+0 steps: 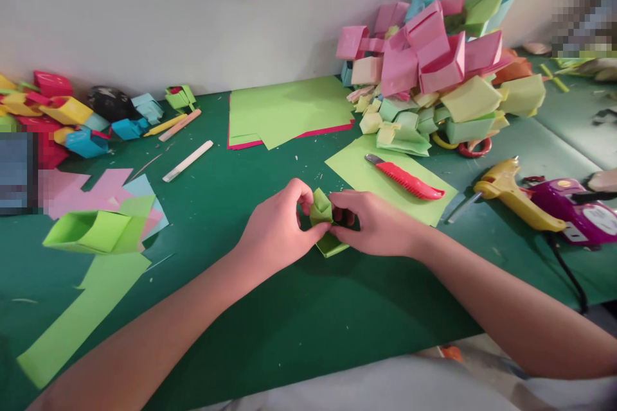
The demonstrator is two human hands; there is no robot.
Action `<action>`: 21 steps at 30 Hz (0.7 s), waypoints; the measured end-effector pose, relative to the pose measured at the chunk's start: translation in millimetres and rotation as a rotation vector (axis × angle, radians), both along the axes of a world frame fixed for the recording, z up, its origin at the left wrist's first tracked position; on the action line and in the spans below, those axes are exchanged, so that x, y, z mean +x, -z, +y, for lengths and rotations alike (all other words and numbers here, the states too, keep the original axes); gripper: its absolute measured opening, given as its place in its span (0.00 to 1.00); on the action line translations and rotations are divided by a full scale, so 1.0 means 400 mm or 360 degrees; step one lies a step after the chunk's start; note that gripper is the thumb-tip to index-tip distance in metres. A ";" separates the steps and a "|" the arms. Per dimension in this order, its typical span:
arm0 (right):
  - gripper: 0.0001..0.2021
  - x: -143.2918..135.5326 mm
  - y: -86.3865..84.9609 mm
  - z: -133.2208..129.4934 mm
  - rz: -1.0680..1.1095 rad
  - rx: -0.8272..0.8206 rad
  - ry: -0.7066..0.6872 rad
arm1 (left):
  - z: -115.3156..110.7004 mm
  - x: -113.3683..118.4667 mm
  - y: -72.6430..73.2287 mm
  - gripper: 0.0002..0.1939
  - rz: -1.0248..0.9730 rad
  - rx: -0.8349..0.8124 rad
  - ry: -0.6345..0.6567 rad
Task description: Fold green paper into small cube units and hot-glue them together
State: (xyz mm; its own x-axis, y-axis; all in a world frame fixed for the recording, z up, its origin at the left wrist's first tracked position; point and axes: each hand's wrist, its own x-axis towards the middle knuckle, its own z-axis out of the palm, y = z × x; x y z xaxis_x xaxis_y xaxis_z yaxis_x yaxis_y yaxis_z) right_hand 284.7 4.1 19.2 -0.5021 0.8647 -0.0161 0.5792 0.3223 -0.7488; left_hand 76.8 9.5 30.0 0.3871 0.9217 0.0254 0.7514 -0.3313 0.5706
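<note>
Between my two hands, at the middle of the green table, is a small folded piece of green paper (321, 207) with a pointed top. My left hand (276, 221) pinches it from the left, thumb across its lower front. From the right, the fingertips of my right hand (378, 221) close on its edge, some of them hidden in shadow. A flat green part of the paper shows below the thumbs; whether it is joined to the upper fold I cannot tell. A red utility knife (409, 180) lies on a light green sheet (354, 157) just beyond my right hand.
Green sheets (289, 109) over red ones lie against the wall. Folded pink, green and yellow paper boxes (424, 58) pile at back right. A yellow glue gun (518, 192) lies at right, with a cord nearby. Green strips (87, 314) and a folded green box (81, 231) are at left.
</note>
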 end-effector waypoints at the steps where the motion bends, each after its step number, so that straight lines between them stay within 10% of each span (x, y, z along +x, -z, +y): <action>1: 0.06 0.001 -0.001 0.000 0.0007 -0.0009 -0.0013 | -0.001 0.000 0.002 0.19 -0.0035 -0.0040 -0.0002; 9: 0.04 0.005 0.009 0.007 0.0165 -0.0141 0.0098 | 0.002 -0.008 0.017 0.33 -0.0493 -0.0318 0.0081; 21: 0.06 -0.009 -0.016 -0.005 0.0335 -0.0319 0.0081 | -0.001 0.004 -0.003 0.19 -0.0145 -0.0081 0.0081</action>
